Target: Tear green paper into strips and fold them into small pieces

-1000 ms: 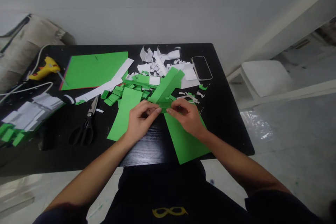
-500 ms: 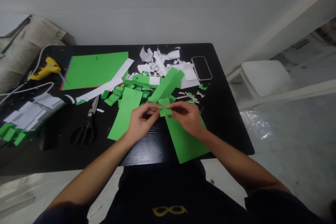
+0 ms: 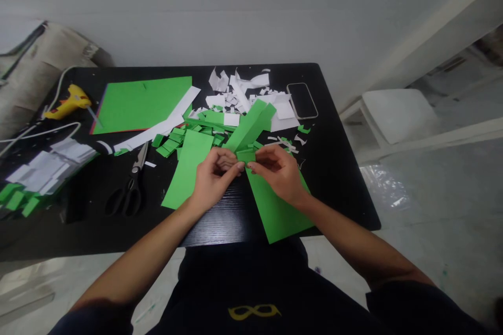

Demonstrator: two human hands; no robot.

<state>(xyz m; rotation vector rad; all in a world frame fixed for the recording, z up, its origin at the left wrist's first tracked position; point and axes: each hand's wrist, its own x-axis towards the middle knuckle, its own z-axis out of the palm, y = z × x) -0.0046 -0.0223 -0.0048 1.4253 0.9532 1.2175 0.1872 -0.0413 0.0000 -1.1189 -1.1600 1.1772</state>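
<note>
Between both hands is a small folded piece of green paper (image 3: 246, 156), pinched at its two sides near the table's middle. My left hand (image 3: 215, 175) is closed on its left end, thumb in front and fingers behind. On the other end, my right hand (image 3: 280, 174) grips it with thumb and fingertips. Below my right hand lies a large green sheet (image 3: 277, 214); a green strip (image 3: 184, 178) rests under my left wrist. Just beyond the hands, long green strips (image 3: 251, 125) lie over a heap of small folded green pieces (image 3: 171, 144).
Black-handled scissors (image 3: 128, 196) lie left, near a stack of folded white and green pieces (image 3: 51, 167). A yellow glue gun (image 3: 73, 102) sits behind them beside green sheets (image 3: 145, 102). White paper scraps (image 3: 239, 91) and a phone (image 3: 302, 101) are at the back; a white stool (image 3: 398, 115) stands right.
The small green piece, flat with its slit facing me before, is now folded or tipped so it looks shorter. Both thumbs have shifted to its lower edge. The rest has stayed put.
</note>
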